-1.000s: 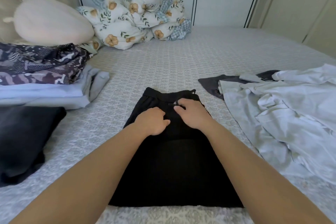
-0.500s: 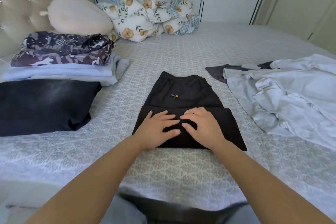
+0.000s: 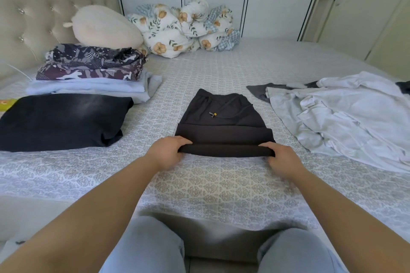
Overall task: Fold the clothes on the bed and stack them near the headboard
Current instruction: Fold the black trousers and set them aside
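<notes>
Head view: black shorts between left hand and right hand, both gripping its near folded edge.

Black shorts, grey-patterned bedspread, white-and-floral quilt.

No readable text, label, brand or number shows on the clothes, bed or cabinets
</notes>
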